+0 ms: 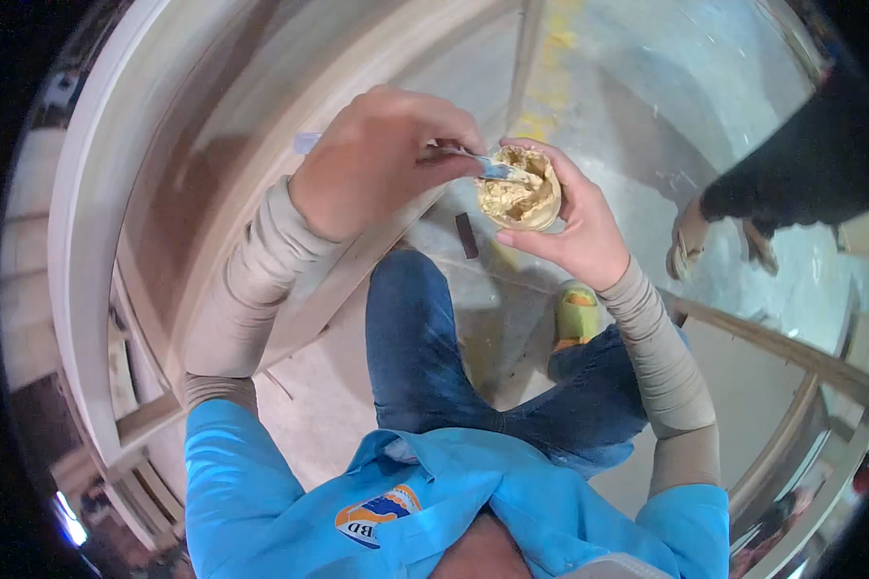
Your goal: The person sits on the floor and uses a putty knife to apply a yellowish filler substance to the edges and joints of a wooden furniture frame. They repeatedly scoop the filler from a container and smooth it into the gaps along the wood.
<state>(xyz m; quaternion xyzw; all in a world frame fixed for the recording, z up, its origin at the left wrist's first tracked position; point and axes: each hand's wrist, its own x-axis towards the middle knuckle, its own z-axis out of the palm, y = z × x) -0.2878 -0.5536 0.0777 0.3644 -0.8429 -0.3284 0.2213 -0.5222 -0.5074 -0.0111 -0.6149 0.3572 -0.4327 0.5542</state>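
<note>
My left hand [386,154] grips a putty knife [495,171], its fingers closed round the tool. The blade's tip is inside a small round tub [543,214] and touches the pale yellow putty [504,200] there. Putty also clings to the tub's inner wall and rim. Fingers of my right hand [584,227] wrap round the tub from the right, thumb at the near side, tilting its mouth toward me. A pale translucent piece [306,143] pokes out beside my left hand; I cannot tell whether it is the knife's handle end.
A large curved wooden frame [97,251] stands close on my left. On the concrete floor [647,125] lies a dark flat strip [466,235]. Another person's sandalled foot [687,236] and dark trouser legs are at right. Wooden bars [772,344] run along the lower right.
</note>
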